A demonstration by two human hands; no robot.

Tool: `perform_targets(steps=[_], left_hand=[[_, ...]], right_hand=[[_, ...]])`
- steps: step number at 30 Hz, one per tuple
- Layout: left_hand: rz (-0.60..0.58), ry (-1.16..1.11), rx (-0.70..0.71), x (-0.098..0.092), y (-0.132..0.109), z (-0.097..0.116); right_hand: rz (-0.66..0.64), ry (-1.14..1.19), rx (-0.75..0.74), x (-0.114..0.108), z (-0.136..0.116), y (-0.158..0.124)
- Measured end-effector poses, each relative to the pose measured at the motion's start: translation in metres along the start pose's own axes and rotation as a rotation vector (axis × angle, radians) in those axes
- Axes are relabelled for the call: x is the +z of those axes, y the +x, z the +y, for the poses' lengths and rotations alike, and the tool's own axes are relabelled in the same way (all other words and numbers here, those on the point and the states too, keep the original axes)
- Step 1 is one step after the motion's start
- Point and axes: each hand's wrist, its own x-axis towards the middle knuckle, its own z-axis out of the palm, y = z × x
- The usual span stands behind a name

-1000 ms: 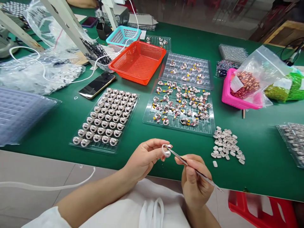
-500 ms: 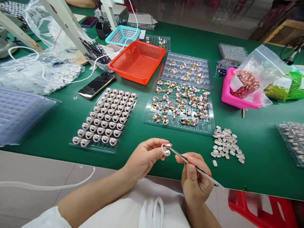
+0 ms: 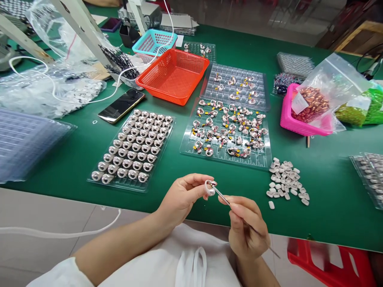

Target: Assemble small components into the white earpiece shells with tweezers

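Between thumb and fingers, my left hand (image 3: 182, 199) pinches a small white ring-shaped plastic part (image 3: 210, 191) just above the near edge of the table. My right hand (image 3: 249, 225) is closed around slim metal tweezers (image 3: 220, 195), whose tip touches the upper side of the part. What lies right at the tip is too small to make out. Beyond my hands, a clear tray (image 3: 191, 151) carries many similar parts with yellow and red bits. Left of it, another clear tray (image 3: 139, 186) holds rows of shiny whitish parts. Small white caps (image 3: 285, 179) lie piled to the right.
A red basket (image 3: 173, 95) and a blue basket (image 3: 139, 48) stand at the back. A phone (image 3: 121, 107) lies left of them. On the right, a pink basket (image 3: 305, 127) holds a bag of copper-coloured pieces (image 3: 314, 104). A red stool (image 3: 326, 251) is below the table edge.
The tweezers have turned in my right hand and now point more steeply at the part. My left hand keeps its hold, almost unmoved.
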Motion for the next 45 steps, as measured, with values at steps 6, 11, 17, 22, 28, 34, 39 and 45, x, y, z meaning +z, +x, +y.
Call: perform_targets(steps=[6, 11, 17, 22, 28, 34, 39, 45], left_hand=[[0.022, 0.076, 0.005, 0.002, 0.0, 0.002], [-0.015, 0.065, -0.014, 0.003, -0.001, 0.003], [-0.023, 0.06, -0.02, 0.003, -0.002, 0.003], [-0.021, 0.091, -0.006, 0.001, -0.002, 0.002], [-0.018, 0.11, 0.008, -0.001, -0.001, 0.0], [-0.031, 0.105, 0.01, -0.004, 0.0, -0.002], [-0.037, 0.101, 0.008, -0.004, 0.0, -0.002], [-0.018, 0.128, 0.007, -0.004, 0.001, -0.002]], right_hand=[[-0.244, -0.202, -0.234, -0.015, -0.007, 0.011], [-0.164, -0.132, -0.144, -0.018, -0.006, 0.008], [-0.024, -0.046, -0.077, -0.014, 0.0, 0.003], [-0.052, -0.002, -0.067, -0.012, 0.001, 0.005], [-0.058, -0.02, -0.038, -0.011, 0.001, 0.005], [-0.056, -0.003, -0.038, -0.011, 0.001, 0.006], [-0.049, -0.007, -0.026, -0.011, 0.003, 0.005], [-0.032, 0.05, 0.051, -0.011, 0.004, 0.003]])
